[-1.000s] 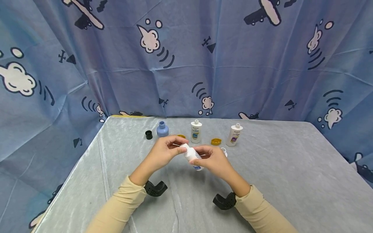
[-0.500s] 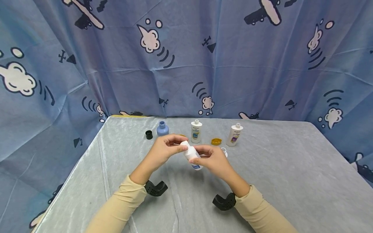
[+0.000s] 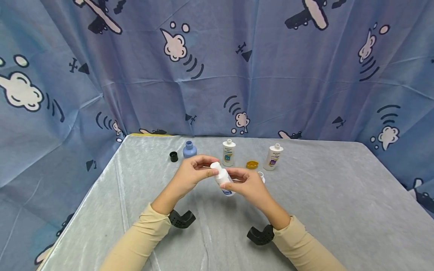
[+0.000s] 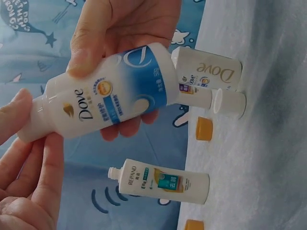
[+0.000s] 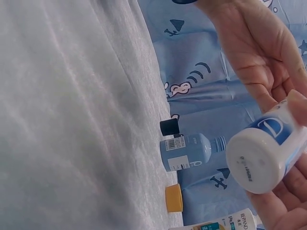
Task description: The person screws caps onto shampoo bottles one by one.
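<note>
A white Dove bottle [image 3: 223, 182] with a blue label band leans at a slant between my hands, lifted off the table. My right hand [image 3: 248, 186] grips its body, thumb in front and fingers behind. At the upper end, the thumb and fingers of my left hand [image 3: 194, 172] pinch the white cap [image 4: 36, 120]. That cap sits on the bottle's shoulder in the left wrist view. The bottle's round base [image 5: 254, 160] faces the right wrist camera.
Behind stand a blue capless bottle [image 3: 189, 151], a black cap [image 3: 173, 156], two white REPAND bottles [image 3: 228, 154] with bare necks, and a yellow cap [image 3: 252, 165]. The left wrist view adds another Dove bottle [image 4: 206, 67] and a loose white cap [image 4: 229, 103].
The held bottle has tipped a little more upright, and my left hand has risen slightly with the cap end. A yellow cap behind that hand is now hidden.
</note>
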`<action>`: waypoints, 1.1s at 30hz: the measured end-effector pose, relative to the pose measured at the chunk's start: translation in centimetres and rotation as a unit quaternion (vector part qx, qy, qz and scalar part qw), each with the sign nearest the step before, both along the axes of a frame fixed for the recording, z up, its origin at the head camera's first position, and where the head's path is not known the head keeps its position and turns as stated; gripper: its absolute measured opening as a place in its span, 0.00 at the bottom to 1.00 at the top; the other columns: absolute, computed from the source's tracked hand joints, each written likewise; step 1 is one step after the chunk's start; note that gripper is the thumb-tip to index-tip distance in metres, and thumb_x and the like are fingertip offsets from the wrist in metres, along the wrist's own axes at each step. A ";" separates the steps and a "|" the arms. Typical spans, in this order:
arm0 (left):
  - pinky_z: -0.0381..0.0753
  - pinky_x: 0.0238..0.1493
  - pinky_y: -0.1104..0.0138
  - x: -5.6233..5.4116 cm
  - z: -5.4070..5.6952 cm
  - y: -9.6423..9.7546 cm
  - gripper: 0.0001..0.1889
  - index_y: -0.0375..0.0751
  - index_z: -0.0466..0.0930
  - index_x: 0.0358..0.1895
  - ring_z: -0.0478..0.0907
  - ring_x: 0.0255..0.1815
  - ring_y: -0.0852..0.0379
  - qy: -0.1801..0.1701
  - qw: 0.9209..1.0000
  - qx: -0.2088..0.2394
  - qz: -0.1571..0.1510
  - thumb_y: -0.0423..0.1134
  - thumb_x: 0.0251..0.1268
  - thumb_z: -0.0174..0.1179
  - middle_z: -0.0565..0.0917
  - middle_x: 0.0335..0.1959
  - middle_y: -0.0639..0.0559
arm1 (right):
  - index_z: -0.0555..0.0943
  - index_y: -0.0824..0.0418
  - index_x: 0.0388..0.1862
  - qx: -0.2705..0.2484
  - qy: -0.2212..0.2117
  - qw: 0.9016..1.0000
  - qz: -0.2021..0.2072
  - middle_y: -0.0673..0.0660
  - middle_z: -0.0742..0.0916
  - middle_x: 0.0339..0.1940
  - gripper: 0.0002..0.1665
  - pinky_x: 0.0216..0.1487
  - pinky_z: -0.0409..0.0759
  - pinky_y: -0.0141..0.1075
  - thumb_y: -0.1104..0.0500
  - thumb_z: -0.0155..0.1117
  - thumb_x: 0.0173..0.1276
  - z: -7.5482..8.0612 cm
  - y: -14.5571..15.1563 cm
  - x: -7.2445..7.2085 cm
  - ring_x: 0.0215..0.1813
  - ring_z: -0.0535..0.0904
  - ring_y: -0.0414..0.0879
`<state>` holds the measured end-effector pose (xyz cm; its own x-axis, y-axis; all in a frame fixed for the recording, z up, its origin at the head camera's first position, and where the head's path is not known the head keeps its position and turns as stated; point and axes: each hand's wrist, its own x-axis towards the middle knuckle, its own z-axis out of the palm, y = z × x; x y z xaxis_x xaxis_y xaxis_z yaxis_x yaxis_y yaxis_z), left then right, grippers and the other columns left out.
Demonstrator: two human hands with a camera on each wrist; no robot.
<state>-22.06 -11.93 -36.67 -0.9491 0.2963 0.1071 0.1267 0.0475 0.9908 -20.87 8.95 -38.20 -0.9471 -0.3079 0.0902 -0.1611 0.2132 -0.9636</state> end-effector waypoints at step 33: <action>0.84 0.45 0.66 -0.4 0.3 -1.1 0.18 0.41 0.87 0.51 0.85 0.40 0.61 -0.003 0.993 -0.077 0.091 0.39 0.55 0.74 0.90 0.45 0.47 | 0.79 0.70 0.60 -0.017 -0.007 1.000 0.001 0.67 0.86 0.56 0.26 0.58 0.82 0.33 0.68 0.71 0.62 -0.6 -0.2 -0.3 0.61 0.83 0.57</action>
